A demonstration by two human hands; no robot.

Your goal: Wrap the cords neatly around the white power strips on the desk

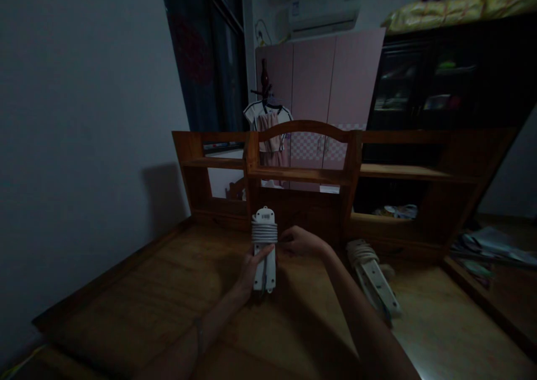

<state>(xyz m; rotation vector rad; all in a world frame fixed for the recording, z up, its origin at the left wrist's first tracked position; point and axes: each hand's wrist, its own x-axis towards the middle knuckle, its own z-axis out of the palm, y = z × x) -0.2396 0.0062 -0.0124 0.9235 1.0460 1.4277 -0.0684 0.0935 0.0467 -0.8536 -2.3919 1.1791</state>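
Note:
My left hand (252,271) grips a white power strip (259,282) by its lower half, thumb across the face, and holds it upright above the wooden surface. A pale grey cord (264,233) is wound in several turns around the strip's upper part. Just right of these turns, my right hand (300,241) is closed in a pinch, seemingly on the cord's free stretch; the fingertips are dark and partly hidden. To the right of my right forearm lies a second white power strip (377,282), its cord (361,251) wrapped around its far end.
The wooden bed board (159,301) spreads beneath my hands. Beyond it stands a wooden headboard with shelves (302,174). A wall (104,117) rises at left. Papers and bags (495,245) lie at far right. Behind are a pink wardrobe (312,83) and hanging clothes (271,125).

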